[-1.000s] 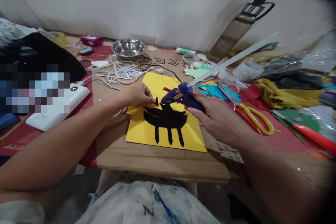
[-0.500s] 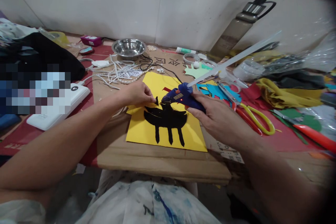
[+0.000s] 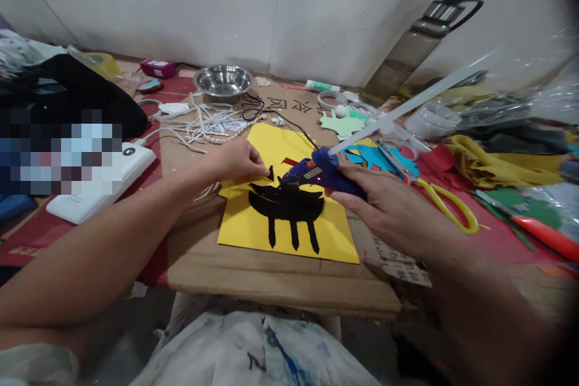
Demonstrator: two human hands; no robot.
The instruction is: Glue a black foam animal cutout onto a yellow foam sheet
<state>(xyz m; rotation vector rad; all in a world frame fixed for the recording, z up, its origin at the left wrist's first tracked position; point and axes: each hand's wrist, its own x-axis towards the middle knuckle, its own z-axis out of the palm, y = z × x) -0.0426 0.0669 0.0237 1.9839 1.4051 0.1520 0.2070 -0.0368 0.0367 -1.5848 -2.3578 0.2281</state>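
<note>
A yellow sheet (image 3: 335,241) lies on cardboard in front of me, bearing a black cut-out (image 3: 284,205) with several pointed legs. My right hand (image 3: 373,190) is wrapped round a blue hot glue gun (image 3: 325,172), a long clear glue stick (image 3: 398,110) poking out of its back. The gun's nozzle is over the upper part of the black cut-out; whether it touches cannot be made out. Between the pinched fingertips of my left hand (image 3: 242,160) is a tip of a small black piece (image 3: 271,172), at the cut-out's upper left edge.
Behind the sheet stand a metal bowl (image 3: 224,81) and white cords. At left is a white power bank (image 3: 102,187). To the right lie yellow-handled scissors (image 3: 446,205), an orange-handled cutter (image 3: 543,235), yellow cloth (image 3: 497,160) and a tilted water bottle (image 3: 407,51).
My right hand and the glue gun have shifted slightly right and down, the nozzle staying over the black cut-out. My left hand has hardly moved.
</note>
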